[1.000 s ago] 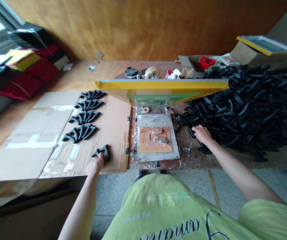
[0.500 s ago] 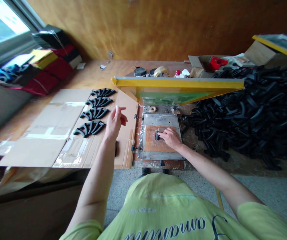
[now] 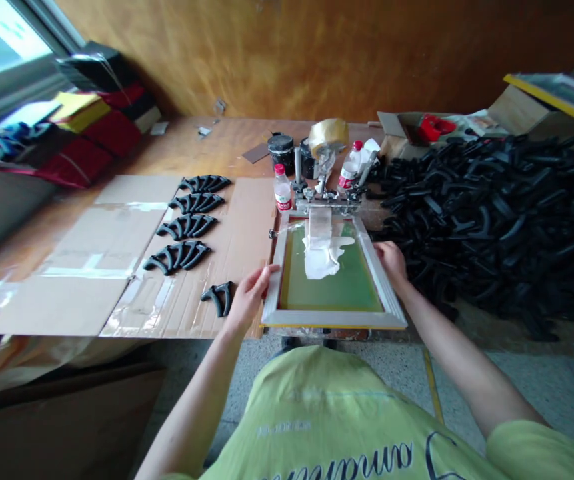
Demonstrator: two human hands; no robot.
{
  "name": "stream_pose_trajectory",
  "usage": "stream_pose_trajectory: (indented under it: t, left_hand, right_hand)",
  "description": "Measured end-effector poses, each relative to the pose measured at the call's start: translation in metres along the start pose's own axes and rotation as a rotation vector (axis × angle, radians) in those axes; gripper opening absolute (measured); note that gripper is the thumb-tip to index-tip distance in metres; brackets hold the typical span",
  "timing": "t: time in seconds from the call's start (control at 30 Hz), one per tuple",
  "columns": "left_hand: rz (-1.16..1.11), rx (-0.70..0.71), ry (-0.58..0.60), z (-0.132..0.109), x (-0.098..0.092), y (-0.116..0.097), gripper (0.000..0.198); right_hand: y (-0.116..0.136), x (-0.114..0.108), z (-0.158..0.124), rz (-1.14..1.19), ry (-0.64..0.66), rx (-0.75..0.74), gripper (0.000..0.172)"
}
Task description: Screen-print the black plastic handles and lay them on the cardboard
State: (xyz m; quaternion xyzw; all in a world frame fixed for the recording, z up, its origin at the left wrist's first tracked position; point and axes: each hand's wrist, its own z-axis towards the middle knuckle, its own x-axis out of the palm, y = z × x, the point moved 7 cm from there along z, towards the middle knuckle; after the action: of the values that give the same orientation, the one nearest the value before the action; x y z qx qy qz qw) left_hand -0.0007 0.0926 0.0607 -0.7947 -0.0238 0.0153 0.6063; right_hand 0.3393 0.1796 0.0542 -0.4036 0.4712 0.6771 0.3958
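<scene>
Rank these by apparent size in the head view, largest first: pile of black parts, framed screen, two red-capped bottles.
1. Pile of black parts
2. Framed screen
3. Left bottle and right bottle: too alike to rank

Far side: wooden wall (image 3: 287, 60). Far left: window (image 3: 1, 40); red boxes (image 3: 79, 158) on worktop (image 3: 237, 148), blue items (image 3: 14, 139) nearby. Far middle: tape roll (image 3: 324, 137), between two red-capped bottles (image 3: 283, 190). Far right: open carton (image 3: 391, 127), red object (image 3: 437, 128) at its opening; yellow-edged frame (image 3: 561, 93). Floor (image 3: 497, 380): yellow stripe (image 3: 432, 390).
</scene>
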Motion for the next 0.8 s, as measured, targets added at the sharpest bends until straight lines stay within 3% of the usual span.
stream_pose_trajectory:
  t: [0.07, 0.1, 0.17, 0.23, 0.33, 0.43, 0.63, 0.73, 0.8]
  left_hand:
    - [-0.007, -0.093, 0.011, -0.001, 0.001, 0.042, 0.07]
    - [-0.013, -0.123, 0.006, 0.0, 0.003, 0.059, 0.078]
    - [-0.003, -0.158, -0.021, 0.007, 0.004, 0.083, 0.082]
    - [0.027, -0.17, -0.045, 0.013, 0.004, 0.094, 0.078]
    - [0.065, -0.179, -0.051, 0.018, 0.002, 0.098, 0.071]
    - [0.106, -0.179, -0.041, 0.018, 0.0, 0.096, 0.068]
    - [0.152, -0.182, -0.06, 0.016, -0.001, 0.097, 0.062]
    - [0.163, -0.169, -0.052, 0.016, -0.001, 0.095, 0.062]
    - [0.155, -0.161, -0.047, 0.017, 0.0, 0.094, 0.063]
  right_hand:
    - [-0.002, -0.018, 0.018, 0.025, -0.109, 0.065, 0.036]
    - [0.009, -0.022, 0.028, 0.035, -0.144, 0.037, 0.039]
    - [0.047, -0.02, 0.045, 0.048, -0.135, -0.091, 0.059]
    - [0.086, -0.006, 0.057, 0.008, -0.038, -0.221, 0.065]
    - [0.115, 0.022, 0.055, -0.056, 0.158, -0.268, 0.039]
    - [0.115, 0.044, 0.032, -0.058, 0.311, -0.283, 0.012]
    - [0.112, 0.037, -0.023, -0.007, 0.381, -0.535, 0.027]
    - [0.114, 0.029, -0.022, 0.008, 0.437, -0.62, 0.019]
    - [0.114, 0.027, -0.01, -0.003, 0.414, -0.588, 0.014]
